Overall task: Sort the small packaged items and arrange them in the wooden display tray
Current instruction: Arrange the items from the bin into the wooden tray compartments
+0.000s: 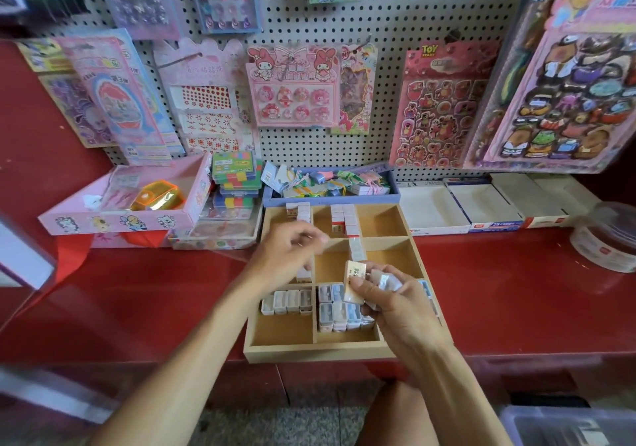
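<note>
A wooden display tray (320, 349) with several compartments lies on the red shelf. Small white packaged items stand in rows in its back compartments (344, 220) and clear-cased ones fill the front compartments (289, 301). My right hand (389, 304) hovers over the tray's right side and grips a small beige packaged box (354, 282) between thumb and fingers, with a few more wrapped packets (387, 280) bunched in its fingers. My left hand (292, 252) hangs over the tray's middle left, blurred, fingers loosely curled; whether it holds anything is unclear.
A blue tray (330, 199) of tagged trinkets sits behind the wooden tray. A pink box (117, 220) and stacked colourful cases (234, 177) stand at left. White open cartons (481, 208) and a clear round tub (609, 239) stand at right. Sticker sheets hang on the pegboard (395, 15).
</note>
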